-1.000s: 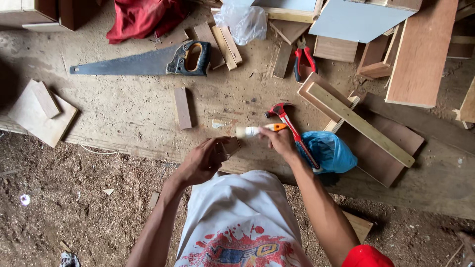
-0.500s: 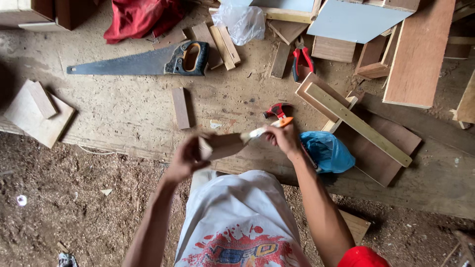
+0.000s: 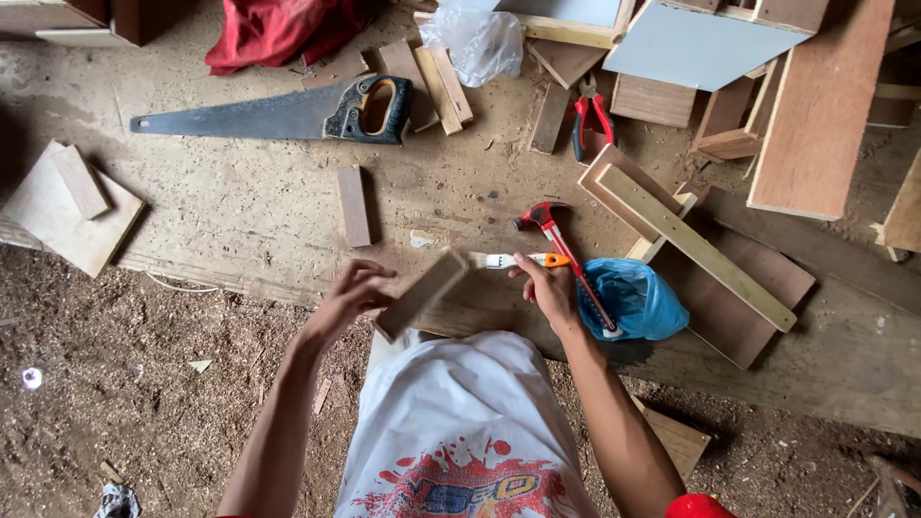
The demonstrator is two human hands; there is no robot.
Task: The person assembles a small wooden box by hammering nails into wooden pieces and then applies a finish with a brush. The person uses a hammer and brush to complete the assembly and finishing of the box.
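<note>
Left hand (image 3: 347, 297): we now hold the wood block (image 3: 422, 294) lifted, tilted off the board.
Right hand (image 3: 549, 288): closed around the small brush (image 3: 508, 260), bristles now meeting the block's upper end.

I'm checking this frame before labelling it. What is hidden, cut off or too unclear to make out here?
Head view only:
- Small paintbrush with orange handle: the handle end is hidden inside the right hand.
- Flat wooden block: its underside faces away; the left hand covers one end.
- Red-handled hammer: the grip end is hidden against the blue plastic bag.
- Long brown board: cut off by the top edge.
</note>
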